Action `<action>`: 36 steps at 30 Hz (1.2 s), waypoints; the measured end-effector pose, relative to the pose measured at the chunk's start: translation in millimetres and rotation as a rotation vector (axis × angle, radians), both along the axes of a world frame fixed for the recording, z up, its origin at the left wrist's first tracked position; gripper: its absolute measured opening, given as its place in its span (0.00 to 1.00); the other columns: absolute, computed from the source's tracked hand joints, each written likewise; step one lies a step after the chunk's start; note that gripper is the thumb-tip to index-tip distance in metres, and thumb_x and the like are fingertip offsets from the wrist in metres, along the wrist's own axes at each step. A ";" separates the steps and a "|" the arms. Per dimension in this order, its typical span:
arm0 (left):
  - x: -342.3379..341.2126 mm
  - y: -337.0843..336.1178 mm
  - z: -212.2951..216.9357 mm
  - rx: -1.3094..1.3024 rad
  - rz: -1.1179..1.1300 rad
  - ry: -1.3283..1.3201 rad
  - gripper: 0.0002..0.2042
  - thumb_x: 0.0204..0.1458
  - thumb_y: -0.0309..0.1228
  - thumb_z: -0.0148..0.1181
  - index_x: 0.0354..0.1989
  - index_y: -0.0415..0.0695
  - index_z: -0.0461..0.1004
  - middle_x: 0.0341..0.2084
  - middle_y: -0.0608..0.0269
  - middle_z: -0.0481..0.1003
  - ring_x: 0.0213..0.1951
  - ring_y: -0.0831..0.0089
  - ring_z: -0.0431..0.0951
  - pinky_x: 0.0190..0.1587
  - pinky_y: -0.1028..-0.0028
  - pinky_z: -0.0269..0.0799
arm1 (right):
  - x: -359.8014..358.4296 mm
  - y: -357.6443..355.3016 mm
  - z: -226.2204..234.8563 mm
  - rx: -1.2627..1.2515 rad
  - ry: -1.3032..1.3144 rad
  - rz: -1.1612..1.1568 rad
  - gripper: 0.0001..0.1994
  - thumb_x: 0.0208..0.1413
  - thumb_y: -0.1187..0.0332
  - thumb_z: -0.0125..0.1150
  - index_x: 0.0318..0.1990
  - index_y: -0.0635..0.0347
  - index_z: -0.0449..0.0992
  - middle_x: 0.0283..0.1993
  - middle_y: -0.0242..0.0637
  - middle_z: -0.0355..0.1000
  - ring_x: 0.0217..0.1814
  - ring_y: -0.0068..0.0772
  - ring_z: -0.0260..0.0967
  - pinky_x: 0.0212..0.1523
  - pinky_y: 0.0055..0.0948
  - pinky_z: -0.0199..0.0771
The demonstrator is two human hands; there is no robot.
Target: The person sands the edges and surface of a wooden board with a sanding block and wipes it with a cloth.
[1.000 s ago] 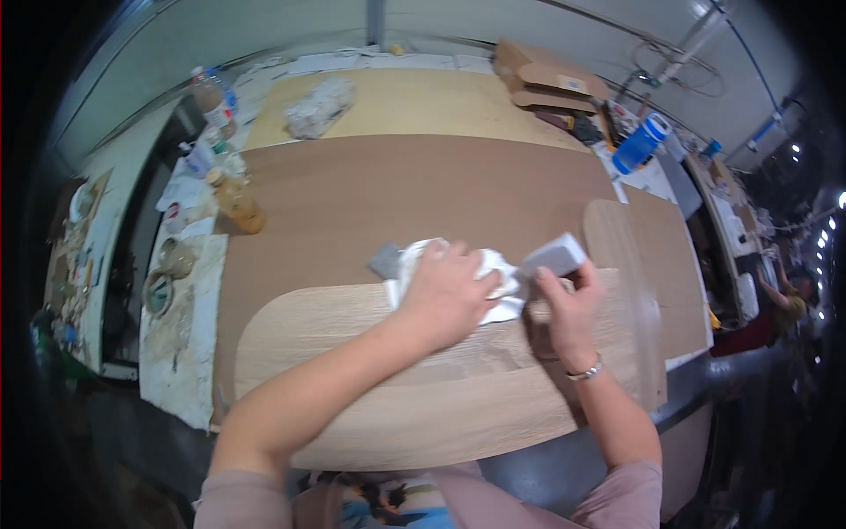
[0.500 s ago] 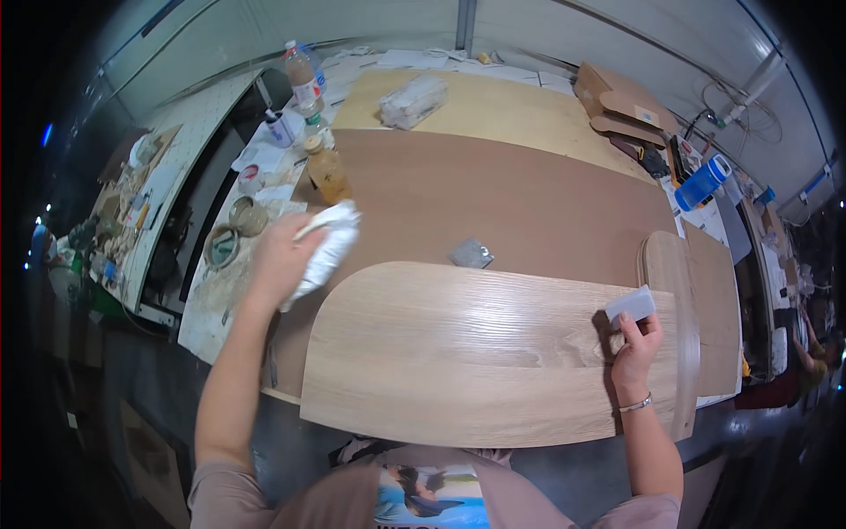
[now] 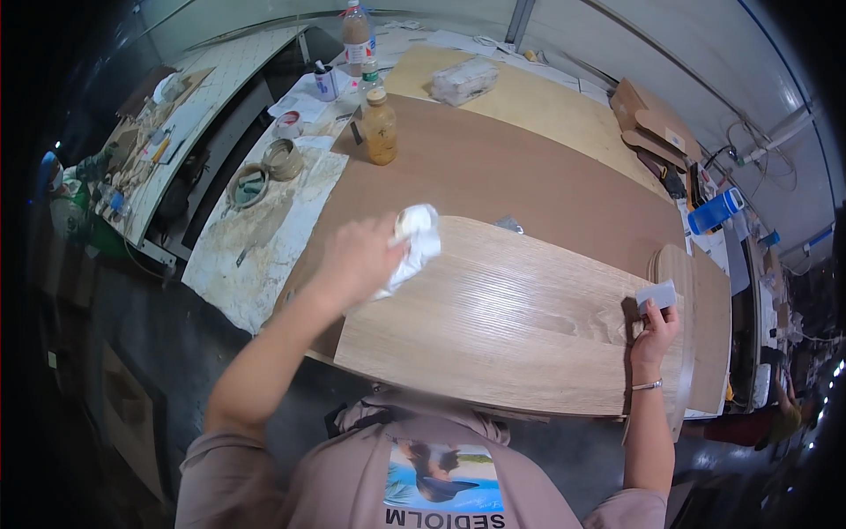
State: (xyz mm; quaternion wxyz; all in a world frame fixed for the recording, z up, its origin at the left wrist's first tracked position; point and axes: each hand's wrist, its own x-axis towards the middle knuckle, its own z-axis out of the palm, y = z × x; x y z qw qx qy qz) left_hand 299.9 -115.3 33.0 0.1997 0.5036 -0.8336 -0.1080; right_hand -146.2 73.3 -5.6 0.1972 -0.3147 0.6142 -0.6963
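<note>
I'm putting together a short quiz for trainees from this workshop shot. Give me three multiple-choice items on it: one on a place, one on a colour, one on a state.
1. Where is the left hand?
A. at the light wood panel's left end
B. on the blue bottle
C. inside the round tin

2. What colour is the cloth in it?
A. red
B. white
C. black

3. How is the small grey block held?
A. lying loose
B. gripped in the right hand
C. under the amber bottle

Answers: 1 A, the hand lies over the left end of the light wood panel. 2 B, the bunched cloth is plainly white. 3 B, the fingers of the right hand close on the block at the panel's right end.
</note>
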 end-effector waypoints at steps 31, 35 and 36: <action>68.2 45.0 23.8 0.120 -0.259 0.713 0.13 0.53 0.20 0.59 0.47 0.31 0.75 0.36 0.57 0.79 0.38 0.72 0.78 0.44 0.74 0.71 | 127.3 28.9 34.8 -0.108 0.022 -0.145 0.14 0.53 0.74 0.68 0.47 0.65 0.76 0.41 0.32 0.75 0.41 0.23 0.71 0.43 0.25 0.72; 22.4 37.7 36.3 0.086 -0.479 0.639 0.13 0.48 0.20 0.61 0.44 0.33 0.76 0.35 0.52 0.78 0.36 0.62 0.79 0.42 0.71 0.72 | 170.5 64.4 29.8 -0.083 -0.062 -0.248 0.15 0.52 0.74 0.70 0.47 0.66 0.76 0.42 0.33 0.75 0.42 0.23 0.71 0.46 0.25 0.72; 10.7 38.2 38.5 0.070 -0.516 0.604 0.14 0.45 0.20 0.62 0.43 0.35 0.76 0.34 0.52 0.78 0.36 0.59 0.79 0.41 0.70 0.73 | 175.3 74.3 32.3 -0.069 -0.066 -0.261 0.15 0.52 0.74 0.69 0.46 0.67 0.76 0.41 0.33 0.75 0.42 0.22 0.71 0.46 0.25 0.72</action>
